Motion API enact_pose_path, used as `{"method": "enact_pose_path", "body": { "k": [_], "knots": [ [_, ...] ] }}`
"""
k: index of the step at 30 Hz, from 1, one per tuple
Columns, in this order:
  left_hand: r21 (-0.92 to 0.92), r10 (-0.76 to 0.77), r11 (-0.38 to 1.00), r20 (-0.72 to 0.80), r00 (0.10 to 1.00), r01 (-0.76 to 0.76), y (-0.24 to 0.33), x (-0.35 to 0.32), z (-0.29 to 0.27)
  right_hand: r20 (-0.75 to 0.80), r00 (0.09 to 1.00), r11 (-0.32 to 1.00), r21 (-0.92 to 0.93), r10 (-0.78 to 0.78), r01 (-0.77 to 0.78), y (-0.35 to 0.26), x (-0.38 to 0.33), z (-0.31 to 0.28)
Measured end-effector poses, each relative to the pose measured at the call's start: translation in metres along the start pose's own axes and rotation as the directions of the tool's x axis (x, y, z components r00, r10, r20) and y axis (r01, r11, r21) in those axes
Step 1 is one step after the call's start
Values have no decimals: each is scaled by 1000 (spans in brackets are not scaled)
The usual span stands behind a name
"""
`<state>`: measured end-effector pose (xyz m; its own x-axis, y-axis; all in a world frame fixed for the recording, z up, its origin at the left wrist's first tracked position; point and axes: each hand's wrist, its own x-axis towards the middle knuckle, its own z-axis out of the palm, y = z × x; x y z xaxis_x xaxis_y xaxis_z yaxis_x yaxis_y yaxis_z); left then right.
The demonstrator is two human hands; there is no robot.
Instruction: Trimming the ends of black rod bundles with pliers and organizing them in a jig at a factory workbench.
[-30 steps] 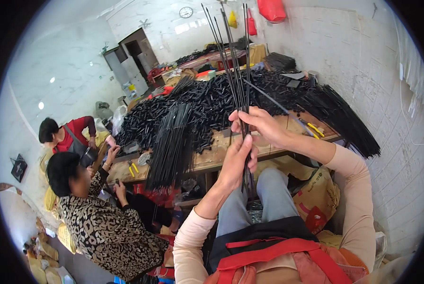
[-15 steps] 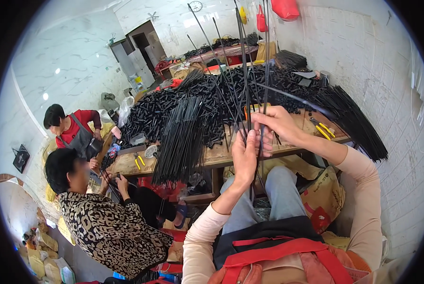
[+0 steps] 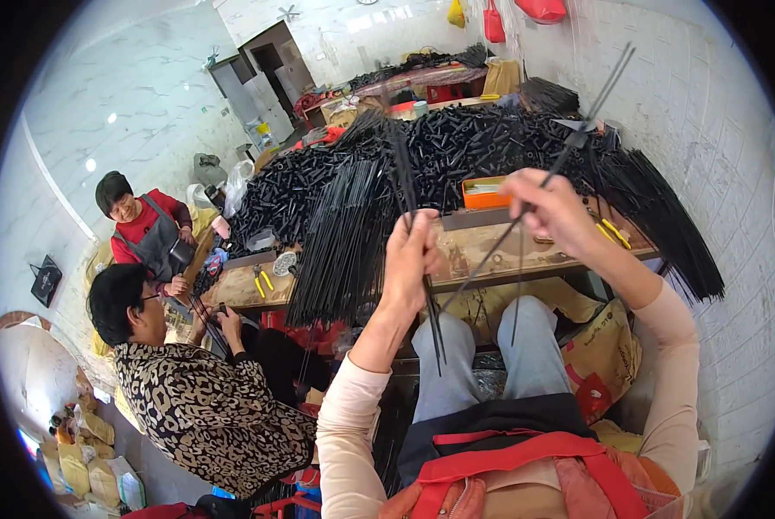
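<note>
Above the near table edge, left hand: fingers curled around a left bundle of thin black rods.
Right hand: fingers bent, gripping a right bundle (motion-blurred).
Long axes: left near upright, top leaning left; right slanting up rightward.
Table: worn wood, heaped with short black tubes.

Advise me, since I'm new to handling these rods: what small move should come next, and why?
Perhaps the right hand should lift its slanting black rods clear while the left hand holds its bundle of rods steady. The slanting rods' lower ends come close to that bundle, below the left hand, so they might snag.
</note>
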<state>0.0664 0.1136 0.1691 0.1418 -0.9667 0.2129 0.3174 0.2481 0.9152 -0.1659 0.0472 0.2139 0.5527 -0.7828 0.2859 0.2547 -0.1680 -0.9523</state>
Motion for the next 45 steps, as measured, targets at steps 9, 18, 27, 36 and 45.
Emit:
{"method": "enact_pose_path", "body": {
  "k": [9, 18, 27, 36, 45],
  "knots": [
    [80, -166, 983, 25, 986, 164, -19, -35, 34, 248, 949, 980, -99, 193, -173, 47, 46, 32],
    [56, -192, 981, 71, 979, 188, -35, -56, 41, -87, 965, 932, -292, -248, 213, 8, 89, -61],
    [-185, -277, 899, 462, 843, 397, -36, -47, 22, 340, 937, 933, 304, 81, -191, 9, 84, 4],
    [-190, -316, 881, 447, 837, 434, -34, -48, 44, 380, 920, 944, 258, 97, -206, 2, 40, -4],
    [-124, -318, 915, 364, 875, 384, -23, -53, 51, 391, 903, 941, 201, 177, -271, 10, 3, 7]
  ]
}}
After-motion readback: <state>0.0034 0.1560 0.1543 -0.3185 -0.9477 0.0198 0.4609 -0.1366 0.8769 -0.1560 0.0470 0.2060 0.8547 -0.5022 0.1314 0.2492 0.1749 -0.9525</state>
